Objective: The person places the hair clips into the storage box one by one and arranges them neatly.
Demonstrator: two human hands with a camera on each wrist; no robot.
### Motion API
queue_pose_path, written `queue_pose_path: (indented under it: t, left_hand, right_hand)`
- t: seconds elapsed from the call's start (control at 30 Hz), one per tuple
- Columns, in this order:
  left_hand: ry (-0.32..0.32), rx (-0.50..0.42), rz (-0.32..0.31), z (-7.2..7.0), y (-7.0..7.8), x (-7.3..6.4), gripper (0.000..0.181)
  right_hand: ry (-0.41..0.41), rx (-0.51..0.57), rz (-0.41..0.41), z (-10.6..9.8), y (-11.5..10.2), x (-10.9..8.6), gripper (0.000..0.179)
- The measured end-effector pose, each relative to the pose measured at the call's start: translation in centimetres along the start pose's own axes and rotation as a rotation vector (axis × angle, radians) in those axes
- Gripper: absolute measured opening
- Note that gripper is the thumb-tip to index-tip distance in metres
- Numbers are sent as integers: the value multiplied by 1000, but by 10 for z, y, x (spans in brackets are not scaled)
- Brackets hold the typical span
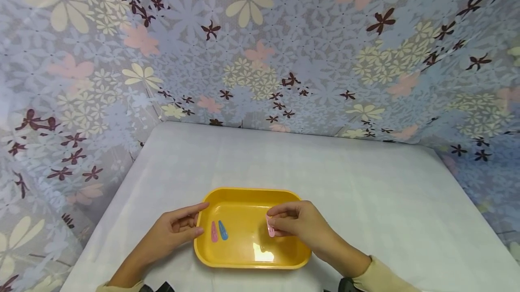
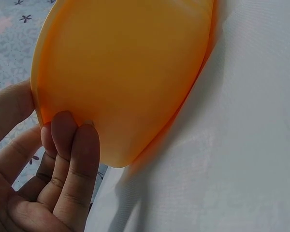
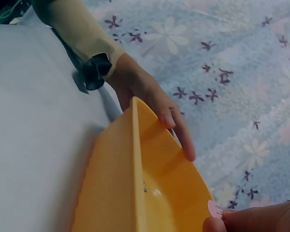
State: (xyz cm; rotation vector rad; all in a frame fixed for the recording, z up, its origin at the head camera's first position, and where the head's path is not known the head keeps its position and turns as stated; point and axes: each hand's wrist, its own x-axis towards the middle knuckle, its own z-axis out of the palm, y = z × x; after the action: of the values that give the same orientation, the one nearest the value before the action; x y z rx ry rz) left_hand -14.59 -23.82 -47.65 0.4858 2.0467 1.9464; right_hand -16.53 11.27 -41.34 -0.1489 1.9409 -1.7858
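Observation:
A yellow tray (image 1: 233, 256) lies near the table's front edge. Inside, toward its left end, a pink hair clip (image 1: 214, 232) and a blue hair clip (image 1: 223, 230) lie side by side. Over the tray's right half, my right hand (image 1: 298, 224) pinches another pink hair clip (image 1: 271, 226) between thumb and fingers; it shows in the right wrist view as a pink tip (image 3: 214, 209). My left hand (image 1: 178, 226) touches the tray's left end with its thumb and fingertips. From the left wrist, several fingertips (image 2: 84, 145) meet the tray's outer wall (image 2: 121, 87).
A white cloth (image 1: 365, 183) covers the table around the tray. Floral fabric (image 1: 260, 57) hangs behind the table and along both sides. Dark straps (image 3: 94, 70) sit at the wrists by the sleeves.

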Motion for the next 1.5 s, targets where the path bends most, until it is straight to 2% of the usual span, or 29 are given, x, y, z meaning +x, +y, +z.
queue_pose_path:
  t: [0.27, 0.4, 0.67, 0.8, 1.23, 1.5]
  left_hand:
    - [3, 37, 23, 0, -1, 4, 54]
    - [-3, 25, 35, 0, -1, 5, 56]
    - [9, 27, -5, 0, 0, 3, 56]
    - [11, 34, 4, 1, 0, 1, 54]
    - [7, 27, 32, 1, -2, 0, 54]
    - [4, 26, 50, 0, -2, 1, 54]
  right_hand:
    - [12, 3, 4, 21, -2, 16, 27]
    - [29, 6, 22, 27, -1, 24, 26]
    - [37, -29, 45, 43, 5, 38, 21]
    - [41, -52, 36, 53, 11, 45, 17]
    - [104, -195, 14, 69, 23, 53, 8]
    - [109, -372, -74, 71, 24, 55, 5]
